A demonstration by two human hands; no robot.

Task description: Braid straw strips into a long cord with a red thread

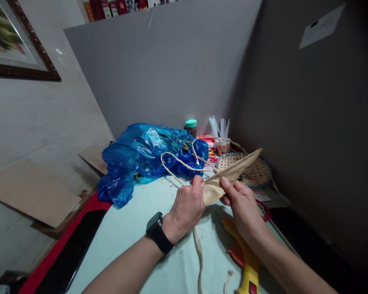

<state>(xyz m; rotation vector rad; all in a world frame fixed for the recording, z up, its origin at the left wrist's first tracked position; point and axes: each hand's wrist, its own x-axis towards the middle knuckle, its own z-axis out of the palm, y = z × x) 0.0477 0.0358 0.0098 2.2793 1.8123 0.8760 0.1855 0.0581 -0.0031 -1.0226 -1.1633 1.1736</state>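
My left hand (187,206), with a black watch on its wrist, is closed around the near end of a dry tan leaf strip (233,173) above the pale table (135,228). My right hand (243,206) pinches the same strip just to the right, thumb on top. The strip points up and to the right, tapering to a tip. A twisted straw cord (178,163) loops from my left hand back toward the blue bag. A thin pale strip hangs down below my hands.
A crumpled blue plastic bag (141,157) lies at the back left. A woven basket (254,169), a paper cup with white sticks (222,141) and a green-capped jar (190,126) stand behind. A yellow glue gun (247,261) lies near my right forearm. Grey partitions wall the back and right.
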